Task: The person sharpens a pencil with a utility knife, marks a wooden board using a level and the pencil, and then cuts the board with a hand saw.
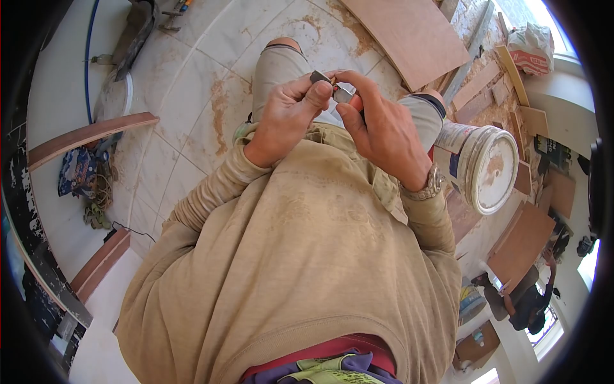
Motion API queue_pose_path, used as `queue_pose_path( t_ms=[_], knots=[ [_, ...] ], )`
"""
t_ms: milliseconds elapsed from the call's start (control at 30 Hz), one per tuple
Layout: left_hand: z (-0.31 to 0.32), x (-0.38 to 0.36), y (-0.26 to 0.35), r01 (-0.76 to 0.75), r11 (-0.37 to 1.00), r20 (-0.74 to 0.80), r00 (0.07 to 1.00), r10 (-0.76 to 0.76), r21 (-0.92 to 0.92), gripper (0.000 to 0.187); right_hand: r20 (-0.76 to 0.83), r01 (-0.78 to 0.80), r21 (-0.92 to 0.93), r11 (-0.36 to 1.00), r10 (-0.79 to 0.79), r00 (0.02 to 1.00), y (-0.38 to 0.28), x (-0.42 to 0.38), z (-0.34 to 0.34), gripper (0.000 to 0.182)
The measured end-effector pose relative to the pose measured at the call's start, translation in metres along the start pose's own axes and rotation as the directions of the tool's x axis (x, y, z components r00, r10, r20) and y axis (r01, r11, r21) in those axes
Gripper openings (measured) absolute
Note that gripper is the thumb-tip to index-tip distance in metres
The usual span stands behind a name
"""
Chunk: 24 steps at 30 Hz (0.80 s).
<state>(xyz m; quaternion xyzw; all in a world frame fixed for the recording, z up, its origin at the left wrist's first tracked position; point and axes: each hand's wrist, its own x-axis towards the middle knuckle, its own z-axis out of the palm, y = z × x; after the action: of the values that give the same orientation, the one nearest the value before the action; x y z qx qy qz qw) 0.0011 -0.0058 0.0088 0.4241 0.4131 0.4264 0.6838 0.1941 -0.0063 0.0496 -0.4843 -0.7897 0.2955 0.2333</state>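
In front of my lap, my left hand (289, 115) and my right hand (387, 131) are brought close together, fingertips almost meeting. My left thumb and fingers pinch a small dark grey flat-ended piece (320, 77). My right fingers close round a small tool with a silver-grey face (343, 95) and a red and black body, mostly hidden in the palm. Between the fingertips shows a bit of orange-red; I cannot tell what it belongs to. A metal watch is on my right wrist.
To the right stands a lidded white bucket (495, 168). Beyond my knees lies a large plywood sheet (409, 38) beside wood strips and scraps. A curved wooden piece (93, 137) is at the left. At lower right, another person (529, 304) is near a brown board (521, 246).
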Motion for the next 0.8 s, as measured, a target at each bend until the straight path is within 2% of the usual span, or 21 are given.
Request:
queue_pose_path(
  t_ms=[167,267,367,467,567,667,767,800],
  knots=[
    [-0.008,0.005,-0.008,0.010,0.996,-0.006,1.000,-0.009,0.094,0.039,-0.083,0.075,-0.064,0.995,-0.080,0.993,0.010,0.002,0.010,0.036],
    [-0.007,0.003,-0.006,0.056,0.998,-0.012,0.998,-0.056,-0.014,0.039,0.014,-0.030,-0.003,1.000,0.030,0.999,-0.001,0.003,0.001,0.034],
    [-0.001,0.003,-0.004,0.047,0.995,-0.009,0.999,-0.048,-0.084,0.039,0.028,-0.039,0.044,0.998,0.038,0.999,0.000,0.001,0.002,0.034],
    [-0.008,0.004,-0.013,-0.047,0.995,0.001,0.999,0.047,0.088,0.038,-0.019,0.018,-0.018,1.000,-0.018,1.000,0.002,0.002,0.005,0.038],
    [-0.010,0.007,-0.016,-0.006,0.993,-0.001,1.000,0.006,0.114,0.039,-0.043,0.024,-0.024,0.999,-0.025,0.999,0.011,0.001,0.009,0.040],
    [-0.004,0.008,-0.007,0.088,0.985,0.060,0.995,-0.080,-0.147,0.042,-0.157,-0.028,0.078,0.997,0.040,0.987,0.014,0.004,0.006,0.041],
    [-0.004,0.006,-0.005,0.044,0.992,0.073,0.997,-0.035,-0.119,0.044,-0.170,0.007,0.062,0.998,0.004,0.985,0.015,0.004,-0.001,0.042],
    [-0.005,0.006,-0.005,0.045,0.993,0.091,0.995,-0.035,-0.110,0.045,-0.123,0.018,0.050,0.999,-0.012,0.992,0.012,0.004,-0.003,0.043]
  ],
)
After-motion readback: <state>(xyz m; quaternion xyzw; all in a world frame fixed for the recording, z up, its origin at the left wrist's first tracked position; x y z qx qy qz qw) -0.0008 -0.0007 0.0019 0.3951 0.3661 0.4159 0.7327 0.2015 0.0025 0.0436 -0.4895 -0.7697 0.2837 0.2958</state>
